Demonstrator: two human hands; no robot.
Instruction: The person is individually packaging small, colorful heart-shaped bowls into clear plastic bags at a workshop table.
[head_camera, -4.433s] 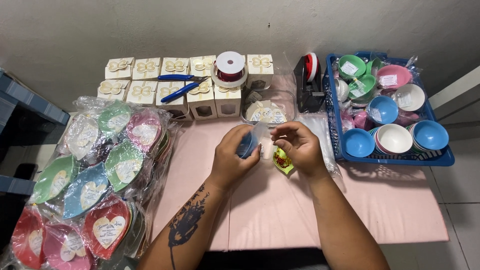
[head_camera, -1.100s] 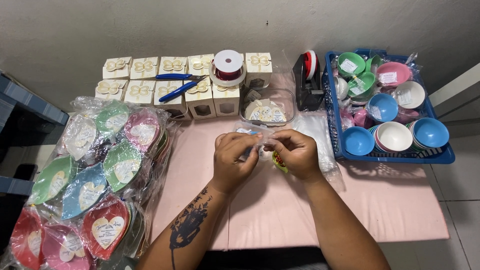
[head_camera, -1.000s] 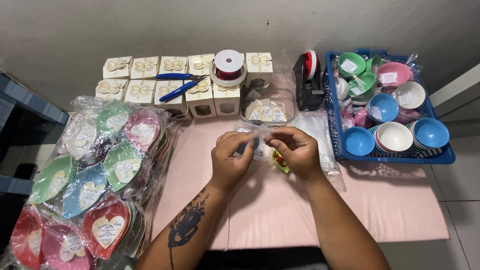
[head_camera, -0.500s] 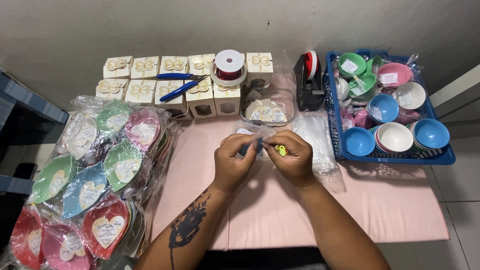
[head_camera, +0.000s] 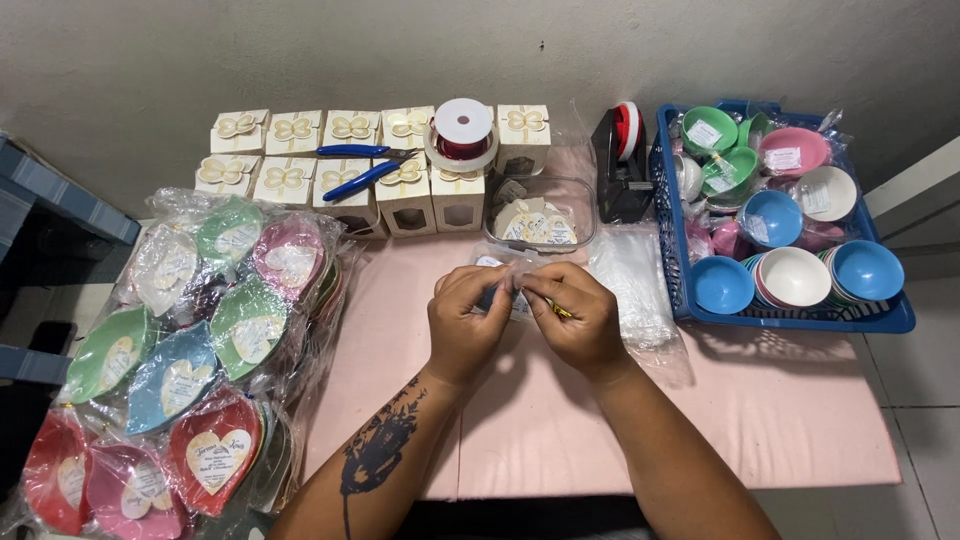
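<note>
My left hand (head_camera: 465, 322) and my right hand (head_camera: 577, 318) meet over the middle of the pink table (head_camera: 760, 420). Together they pinch a small clear plastic bag (head_camera: 505, 283) with a blue item inside, mostly hidden by the fingers. A bit of yellow-green shows under my right fingers (head_camera: 556, 311). Loose clear bags (head_camera: 632, 288) lie just right of my right hand.
A blue basket (head_camera: 790, 320) of coloured bowls stands at the right. Cream gift boxes (head_camera: 300, 160), blue pliers (head_camera: 365, 170), a red ribbon spool (head_camera: 462, 132), a clear tub of tags (head_camera: 540, 218) and a tape dispenser (head_camera: 622, 165) line the back. Wrapped heart-shaped dishes (head_camera: 180, 350) pile at left.
My hands have closed in together on the small bag; the blue item and the yellow-green piece, plainly seen earlier, are now mostly covered by my fingers.
</note>
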